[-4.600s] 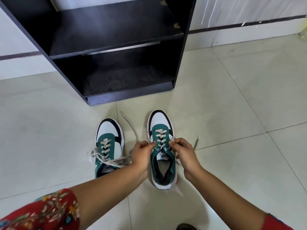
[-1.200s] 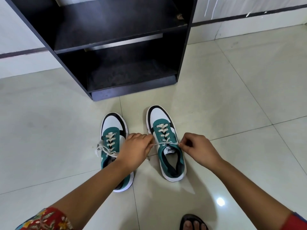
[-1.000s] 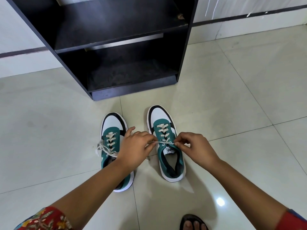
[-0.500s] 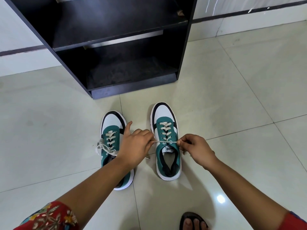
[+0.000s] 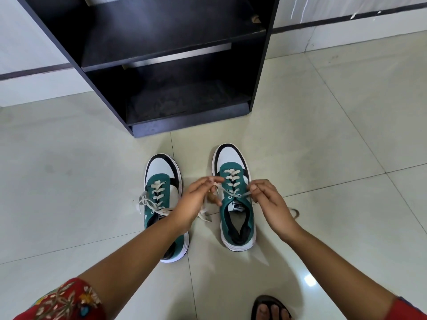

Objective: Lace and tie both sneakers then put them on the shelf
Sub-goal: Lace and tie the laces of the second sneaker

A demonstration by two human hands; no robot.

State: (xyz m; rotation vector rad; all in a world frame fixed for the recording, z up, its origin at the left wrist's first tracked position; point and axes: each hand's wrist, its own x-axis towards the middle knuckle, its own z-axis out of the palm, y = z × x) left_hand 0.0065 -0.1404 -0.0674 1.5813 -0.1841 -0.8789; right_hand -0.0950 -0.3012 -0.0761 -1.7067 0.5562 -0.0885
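Observation:
Two green, white and black sneakers stand side by side on the tiled floor, toes toward the shelf. The left sneaker (image 5: 163, 181) carries a loose bow of cream lace over its tongue; my left forearm hides its heel. The right sneaker (image 5: 233, 204) is laced up to the top eyelets. My left hand (image 5: 196, 199) pinches one cream lace end to the left of that sneaker. My right hand (image 5: 269, 197) pinches the other lace end (image 5: 243, 194) at its right side. Both ends cross over the tongue.
A black shelf unit (image 5: 175, 65) stands on the floor just beyond the sneakers, with a low bottom compartment and one board above it. A white wall with a dark stripe runs behind. My sandalled foot (image 5: 271, 308) shows at the bottom edge.
The lace, pulled taut straight across the right sneaker half a second ago, now hangs slacker. My left hand has opened its fingers and lifted its lace end toward the toe.

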